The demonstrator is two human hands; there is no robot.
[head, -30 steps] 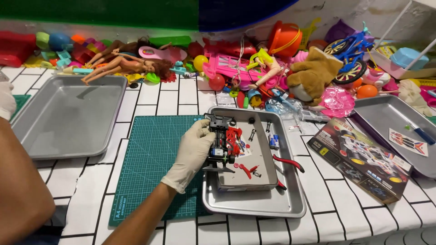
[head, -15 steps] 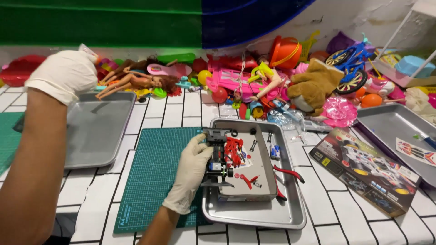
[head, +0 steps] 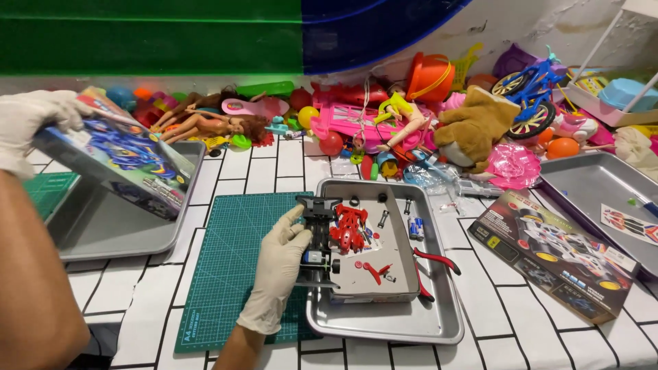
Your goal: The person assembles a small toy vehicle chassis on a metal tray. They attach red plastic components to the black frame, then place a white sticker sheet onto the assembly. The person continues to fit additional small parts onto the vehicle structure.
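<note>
Above left tray, left hand tilts blue box.

The left hand, earlier empty and raised at far left, is now gripping a box lid and tilting it over the left tray. The right hand is sliding the black chassis nearer, along the middle tray's left rim.
</note>
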